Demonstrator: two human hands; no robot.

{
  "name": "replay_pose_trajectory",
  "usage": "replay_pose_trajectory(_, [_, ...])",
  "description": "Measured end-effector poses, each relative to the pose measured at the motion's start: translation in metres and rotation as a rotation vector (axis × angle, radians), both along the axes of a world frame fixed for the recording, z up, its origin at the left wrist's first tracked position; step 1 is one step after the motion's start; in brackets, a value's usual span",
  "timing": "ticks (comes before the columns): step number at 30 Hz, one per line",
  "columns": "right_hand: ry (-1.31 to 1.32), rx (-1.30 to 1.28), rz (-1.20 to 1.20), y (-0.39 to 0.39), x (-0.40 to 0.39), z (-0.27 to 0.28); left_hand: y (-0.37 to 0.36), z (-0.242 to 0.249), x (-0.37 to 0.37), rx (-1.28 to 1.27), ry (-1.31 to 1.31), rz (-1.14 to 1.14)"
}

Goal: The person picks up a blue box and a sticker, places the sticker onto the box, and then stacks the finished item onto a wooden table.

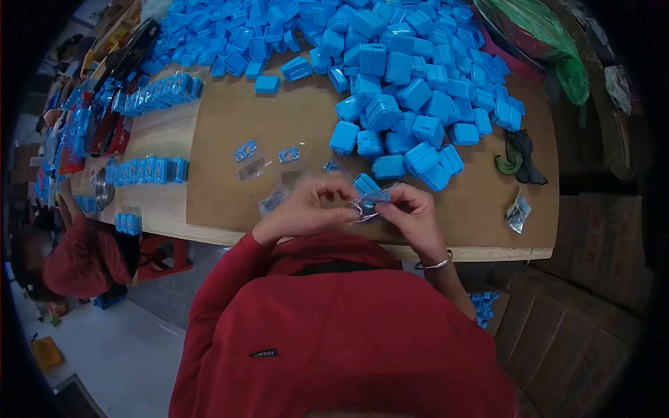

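Close to the table's front edge, my left hand (317, 203) and my right hand (412, 212) meet at a small clear plastic bag (367, 206). Fingers and thumb of each hand pinch the bag, one hand on either side; something small and dark shows inside it. Just behind the bag lies a blue box (365, 184). Another clear bag (273, 200) rests beside my left hand. Farther back on the brown board (279, 111) are two small printed blue packets (245, 150) with clear wrapping.
Heaped blue boxes (401, 70) cover the back. Rows of wrapped blue boxes (148, 171) stand at left, near a co-worker (87, 258). Dark green cloth (521, 159) and a silvery packet (518, 212) lie at right, above cardboard boxes (564, 313) beside the table.
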State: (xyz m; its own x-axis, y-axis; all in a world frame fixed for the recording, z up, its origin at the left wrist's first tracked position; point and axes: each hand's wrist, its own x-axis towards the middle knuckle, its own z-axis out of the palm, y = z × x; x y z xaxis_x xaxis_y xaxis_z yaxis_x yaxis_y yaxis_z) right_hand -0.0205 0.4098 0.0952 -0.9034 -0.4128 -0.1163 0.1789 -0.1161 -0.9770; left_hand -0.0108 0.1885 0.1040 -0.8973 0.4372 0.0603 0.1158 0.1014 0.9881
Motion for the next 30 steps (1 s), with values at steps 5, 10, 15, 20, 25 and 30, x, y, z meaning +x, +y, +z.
replay_pose_trajectory(5, [-0.074, -0.18, -0.179, 0.009, -0.01, -0.008, 0.005, -0.059, -0.054, -0.487, 0.114, 0.65])
replay_pose_trajectory(10, [0.207, 0.005, -0.246, 0.005, -0.024, -0.015, 0.006, -0.077, -0.06, -0.562, 0.1, 0.506])
replay_pose_trajectory(15, [0.558, 0.246, -0.259, -0.012, -0.033, -0.008, -0.007, -0.023, -0.025, 0.146, -0.254, 0.532])
replay_pose_trajectory(20, [0.558, 0.169, -0.108, -0.031, -0.031, 0.002, -0.017, 0.002, 0.004, 0.26, -0.247, 0.492])
replay_pose_trajectory(25, [0.358, 0.025, 0.016, -0.033, -0.03, 0.006, -0.024, 0.006, 0.011, 0.278, -0.205, 0.443])
replay_pose_trajectory(30, [0.215, -0.051, 0.019, -0.037, -0.028, 0.009, -0.031, 0.013, 0.016, 0.257, -0.258, 0.351])
